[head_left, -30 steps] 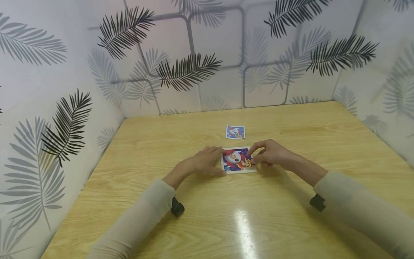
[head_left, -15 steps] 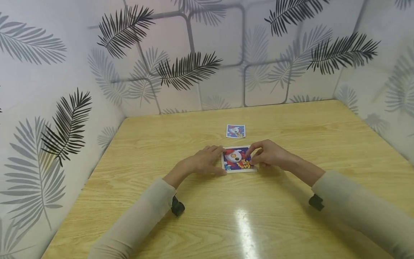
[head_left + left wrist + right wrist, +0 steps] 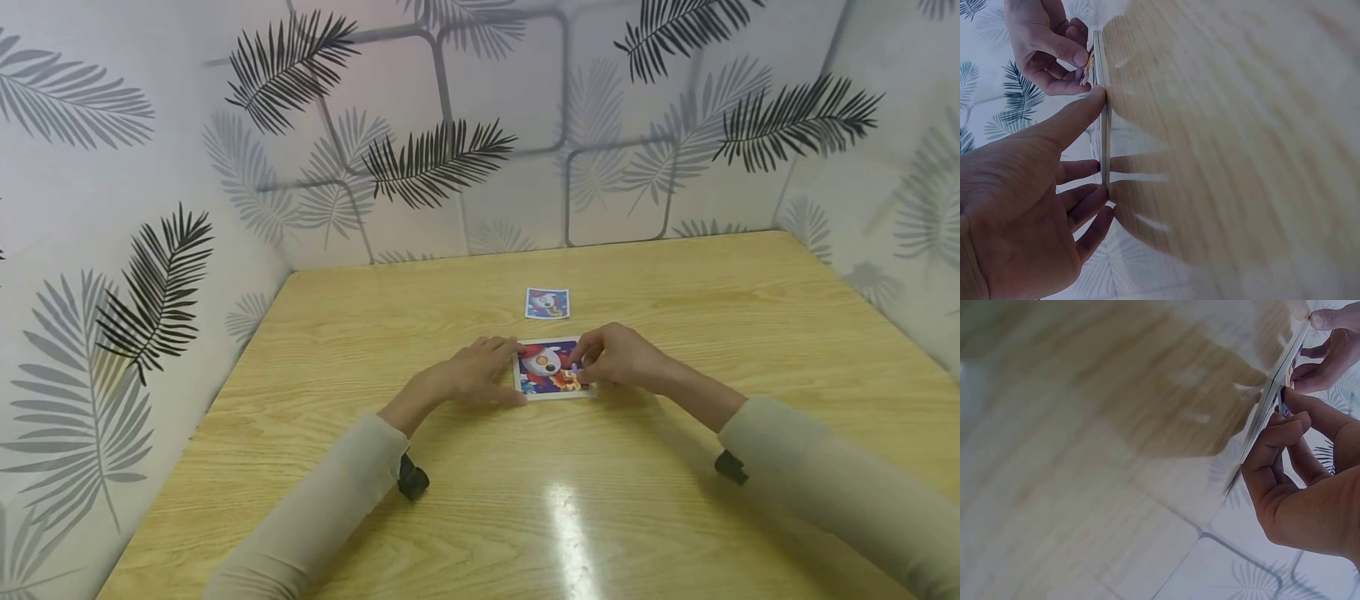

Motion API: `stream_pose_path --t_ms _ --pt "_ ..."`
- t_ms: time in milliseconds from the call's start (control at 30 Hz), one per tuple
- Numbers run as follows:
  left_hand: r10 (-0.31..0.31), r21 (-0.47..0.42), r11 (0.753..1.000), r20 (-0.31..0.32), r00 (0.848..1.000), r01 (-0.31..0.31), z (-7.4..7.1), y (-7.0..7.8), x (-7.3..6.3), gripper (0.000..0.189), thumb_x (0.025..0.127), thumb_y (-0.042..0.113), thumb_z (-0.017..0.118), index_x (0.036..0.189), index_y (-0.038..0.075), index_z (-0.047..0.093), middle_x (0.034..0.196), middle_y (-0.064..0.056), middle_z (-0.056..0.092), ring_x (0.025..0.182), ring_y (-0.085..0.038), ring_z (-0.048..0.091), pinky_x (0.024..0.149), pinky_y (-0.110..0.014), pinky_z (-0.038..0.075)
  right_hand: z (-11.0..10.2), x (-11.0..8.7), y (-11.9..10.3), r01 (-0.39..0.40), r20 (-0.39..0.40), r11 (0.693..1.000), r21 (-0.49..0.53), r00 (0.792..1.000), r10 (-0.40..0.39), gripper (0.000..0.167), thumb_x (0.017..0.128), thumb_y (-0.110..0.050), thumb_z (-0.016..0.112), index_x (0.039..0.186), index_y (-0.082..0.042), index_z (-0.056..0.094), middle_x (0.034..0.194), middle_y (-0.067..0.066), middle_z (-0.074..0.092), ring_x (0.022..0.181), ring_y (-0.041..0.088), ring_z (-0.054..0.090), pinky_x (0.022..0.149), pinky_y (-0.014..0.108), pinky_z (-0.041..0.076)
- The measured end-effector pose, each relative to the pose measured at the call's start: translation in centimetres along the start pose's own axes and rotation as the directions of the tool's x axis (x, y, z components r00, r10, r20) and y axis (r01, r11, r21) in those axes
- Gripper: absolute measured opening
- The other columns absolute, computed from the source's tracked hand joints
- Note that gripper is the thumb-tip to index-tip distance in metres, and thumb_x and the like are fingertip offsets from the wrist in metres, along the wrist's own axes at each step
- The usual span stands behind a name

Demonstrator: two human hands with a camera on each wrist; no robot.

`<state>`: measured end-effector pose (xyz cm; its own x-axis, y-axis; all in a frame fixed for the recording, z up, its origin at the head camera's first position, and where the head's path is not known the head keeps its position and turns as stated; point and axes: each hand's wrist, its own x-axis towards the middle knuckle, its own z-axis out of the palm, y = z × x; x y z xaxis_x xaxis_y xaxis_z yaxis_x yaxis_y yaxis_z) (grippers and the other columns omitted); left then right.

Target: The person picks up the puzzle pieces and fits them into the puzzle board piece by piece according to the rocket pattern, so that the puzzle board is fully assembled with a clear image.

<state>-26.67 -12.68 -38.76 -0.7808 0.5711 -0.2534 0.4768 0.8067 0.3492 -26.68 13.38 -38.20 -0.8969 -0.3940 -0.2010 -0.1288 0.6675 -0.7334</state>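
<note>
A shallow white-framed picture puzzle [image 3: 542,367] lies flat on the table, showing a white-faced cartoon figure on purple and red. My left hand [image 3: 474,375] steadies its left side, the thumb at the near corner and the fingertips at the far corner. At the right side my right hand [image 3: 621,358] pinches a small colourful puzzle piece [image 3: 1087,70] between thumb and fingers. In the left wrist view that piece stands tilted over the frame. The right wrist view shows the fingertips close to the board, and the fingers cover part of the picture there.
A small square card [image 3: 547,304] with a similar picture lies just beyond the puzzle. Both stand on a light wooden table [image 3: 480,508], which meets leaf-patterned walls [image 3: 510,200] at the back and sides.
My right hand has shifted slightly left over the puzzle's right side, its fingers moving a little around the piece. The left hand stays at the frame's left edge.
</note>
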Motion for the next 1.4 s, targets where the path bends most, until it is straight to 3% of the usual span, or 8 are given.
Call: stream_pose_path --t_ms 333,967,1233,1400 --pt "-0.007 -0.002 1.0 0.004 1.0 0.007 -0.11 0.15 0.05 0.083 0.092 0.051 0.067 0.156 0.018 0.028 0.163 -0.011 0.029 0.149 -0.031 0.027 0.123 -0.05 0.024 0.09 0.12 0.33 0.029 -0.005 1.0 -0.011 1.0 -0.03 0.023 0.085 -0.009 0.077 0.106 -0.006 0.068 0.091 0.011 0.059 0.068 0.017 0.05 0.056 0.027 0.042" --pt "-0.011 0.001 1.0 0.008 1.0 0.011 -0.08 0.1 0.13 0.083 0.091 0.052 0.067 0.156 0.018 0.028 0.163 -0.01 0.029 0.15 -0.03 0.027 0.123 -0.048 0.024 0.28 0.45 0.61 0.037 0.019 0.999 0.007 0.999 -0.037 0.015 0.085 -0.005 0.075 0.099 -0.003 0.068 0.08 0.005 0.058 0.059 0.013 0.048 0.05 0.024 0.039" --pt "-0.004 0.003 1.0 0.007 1.0 0.004 -0.17 0.22 0.01 0.083 0.092 0.051 0.068 0.156 0.017 0.029 0.163 -0.011 0.028 0.15 -0.031 0.025 0.123 -0.048 0.023 0.44 0.13 0.24 0.063 -0.026 0.993 -0.097 0.997 -0.066 0.005 0.084 -0.005 0.076 0.083 -0.006 0.071 0.08 0.003 0.063 0.063 0.014 0.049 0.054 0.025 0.04" --pt "-0.01 -0.007 1.0 0.006 1.0 0.01 -0.15 0.34 -0.08 0.082 0.091 0.05 0.068 0.156 0.018 0.029 0.163 -0.011 0.028 0.15 -0.031 0.025 0.123 -0.049 0.022 0.73 -0.23 0.2 0.081 -0.049 0.99 -0.115 0.995 -0.087 0.009 0.085 -0.004 0.076 0.076 -0.006 0.072 0.075 0.002 0.066 0.058 0.012 0.047 0.051 0.023 0.038"
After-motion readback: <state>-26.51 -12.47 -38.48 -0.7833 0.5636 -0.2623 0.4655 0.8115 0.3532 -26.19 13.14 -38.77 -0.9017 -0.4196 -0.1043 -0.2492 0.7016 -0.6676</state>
